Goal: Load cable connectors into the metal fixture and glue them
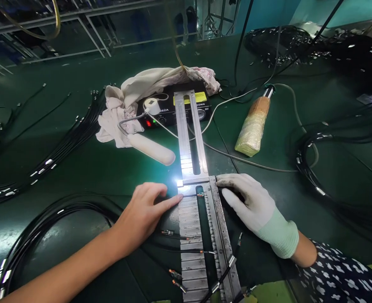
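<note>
My bare left hand [148, 210] reaches in from the left, thumb stretched out and the other fingers bent apart from it. The thumb tip touches a thin dark wire [190, 195] lying across the slotted metal fixture [192, 263]. On the right, my right hand [252, 202] wears a white glove with a green cuff. Its fingertip touches the side of the metal rail [220, 227], with the thumb held apart below. A bright glow lights the fixture's crossbar [194, 182] beside the left thumb. Nearer me, cable ends [192, 238] with orange-tipped wires lie across the slots.
Behind the fixture stands a black control box [169, 120] under a pale cloth [154, 82]. A white rounded handle [152, 149] lies before it. A film-wrapped tool [253, 124] rests at right. Black cable bundles [75, 206] lie left and coiled cables [306, 168] right.
</note>
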`<control>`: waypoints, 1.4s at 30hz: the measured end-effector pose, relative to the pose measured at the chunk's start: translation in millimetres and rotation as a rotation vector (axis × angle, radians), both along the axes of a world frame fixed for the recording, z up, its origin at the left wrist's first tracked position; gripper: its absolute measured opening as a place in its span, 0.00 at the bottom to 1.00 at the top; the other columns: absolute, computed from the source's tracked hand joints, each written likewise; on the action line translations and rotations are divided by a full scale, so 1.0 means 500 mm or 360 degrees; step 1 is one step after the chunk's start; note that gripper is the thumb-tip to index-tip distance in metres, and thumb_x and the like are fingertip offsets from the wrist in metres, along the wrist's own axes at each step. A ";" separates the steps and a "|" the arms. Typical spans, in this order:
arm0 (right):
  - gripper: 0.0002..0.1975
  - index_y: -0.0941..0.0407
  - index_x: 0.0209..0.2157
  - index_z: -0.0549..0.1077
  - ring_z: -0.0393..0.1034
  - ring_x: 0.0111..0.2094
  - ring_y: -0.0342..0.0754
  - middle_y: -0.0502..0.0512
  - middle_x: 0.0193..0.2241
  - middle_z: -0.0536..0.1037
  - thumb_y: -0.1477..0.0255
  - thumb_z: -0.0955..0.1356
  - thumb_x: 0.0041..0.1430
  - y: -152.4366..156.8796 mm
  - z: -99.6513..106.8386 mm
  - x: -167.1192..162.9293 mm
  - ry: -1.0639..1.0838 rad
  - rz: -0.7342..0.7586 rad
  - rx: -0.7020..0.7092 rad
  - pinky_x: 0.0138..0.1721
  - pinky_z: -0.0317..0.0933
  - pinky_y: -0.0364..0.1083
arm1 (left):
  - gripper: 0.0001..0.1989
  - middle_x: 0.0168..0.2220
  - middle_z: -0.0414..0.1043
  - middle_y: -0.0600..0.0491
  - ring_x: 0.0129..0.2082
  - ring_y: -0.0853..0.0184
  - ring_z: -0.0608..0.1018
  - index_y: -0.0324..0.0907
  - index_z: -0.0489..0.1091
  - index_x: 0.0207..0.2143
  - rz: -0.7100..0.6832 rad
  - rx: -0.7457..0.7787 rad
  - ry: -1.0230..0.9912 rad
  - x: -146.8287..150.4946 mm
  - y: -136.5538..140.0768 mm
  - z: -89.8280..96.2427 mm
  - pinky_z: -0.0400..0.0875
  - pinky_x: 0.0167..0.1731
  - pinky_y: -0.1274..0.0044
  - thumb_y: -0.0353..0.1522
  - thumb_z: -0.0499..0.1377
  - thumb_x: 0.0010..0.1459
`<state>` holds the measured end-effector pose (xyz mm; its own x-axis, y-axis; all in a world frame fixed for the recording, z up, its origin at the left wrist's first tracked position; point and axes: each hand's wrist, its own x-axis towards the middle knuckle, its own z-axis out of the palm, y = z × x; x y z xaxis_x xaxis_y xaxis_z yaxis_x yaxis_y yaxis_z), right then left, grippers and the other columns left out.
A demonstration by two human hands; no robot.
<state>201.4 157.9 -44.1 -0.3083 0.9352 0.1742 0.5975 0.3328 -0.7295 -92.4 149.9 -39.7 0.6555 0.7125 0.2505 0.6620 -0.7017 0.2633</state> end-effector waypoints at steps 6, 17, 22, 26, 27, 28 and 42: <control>0.09 0.49 0.45 0.73 0.69 0.49 0.52 0.50 0.47 0.77 0.71 0.64 0.66 -0.009 -0.004 0.009 -0.0006 0.0026 0.0019 0.51 0.64 0.54 | 0.22 0.41 0.68 0.51 0.41 0.64 0.68 0.48 0.57 0.62 -0.0012 -0.0438 0.0122 -0.006 -0.030 0.041 0.61 0.43 0.68 0.27 0.48 0.67; 0.09 0.48 0.46 0.72 0.69 0.49 0.51 0.49 0.47 0.76 0.71 0.64 0.66 -0.026 -0.002 0.010 -0.0020 0.0051 -0.0004 0.51 0.64 0.54 | 0.07 0.35 0.68 0.54 0.37 0.70 0.71 0.43 0.69 0.44 0.0117 -0.0571 -0.0422 0.008 -0.038 0.040 0.67 0.37 0.78 0.26 0.55 0.64; 0.09 0.49 0.46 0.72 0.69 0.49 0.51 0.49 0.46 0.77 0.72 0.65 0.65 -0.024 -0.004 0.009 0.0004 0.0051 0.0015 0.51 0.64 0.54 | 0.12 0.31 0.66 0.54 0.32 0.70 0.70 0.43 0.71 0.48 0.0016 -0.0326 -0.0314 0.029 0.005 0.018 0.65 0.31 0.79 0.26 0.53 0.65; 0.09 0.49 0.46 0.72 0.69 0.48 0.52 0.51 0.46 0.77 0.71 0.65 0.66 -0.022 -0.005 0.010 0.0025 0.0047 0.0029 0.50 0.65 0.55 | 0.15 0.33 0.69 0.52 0.32 0.69 0.70 0.43 0.71 0.50 -0.0140 -0.0235 -0.0222 0.023 0.015 0.016 0.66 0.31 0.78 0.24 0.51 0.65; 0.09 0.49 0.46 0.72 0.69 0.49 0.52 0.51 0.46 0.77 0.71 0.65 0.66 -0.022 -0.005 0.009 0.0026 0.0046 0.0025 0.51 0.65 0.55 | 0.16 0.33 0.69 0.52 0.32 0.69 0.70 0.43 0.70 0.50 -0.0170 -0.0209 -0.0208 0.021 0.016 0.015 0.66 0.31 0.77 0.24 0.51 0.64; 0.09 0.49 0.46 0.72 0.69 0.49 0.52 0.51 0.46 0.77 0.71 0.65 0.66 -0.021 -0.004 0.009 0.0023 0.0047 0.0019 0.51 0.65 0.55 | 0.16 0.33 0.70 0.51 0.32 0.68 0.70 0.43 0.70 0.51 -0.0196 -0.0185 -0.0198 0.020 0.016 0.014 0.66 0.31 0.77 0.24 0.51 0.64; 0.09 0.50 0.45 0.73 0.69 0.47 0.50 0.49 0.44 0.77 0.72 0.65 0.65 -0.017 0.003 0.009 0.0012 0.0054 -0.0002 0.49 0.64 0.53 | 0.19 0.34 0.66 0.51 0.33 0.66 0.67 0.46 0.67 0.55 -0.0059 -0.0021 0.0086 0.022 -0.014 0.012 0.61 0.32 0.74 0.24 0.48 0.65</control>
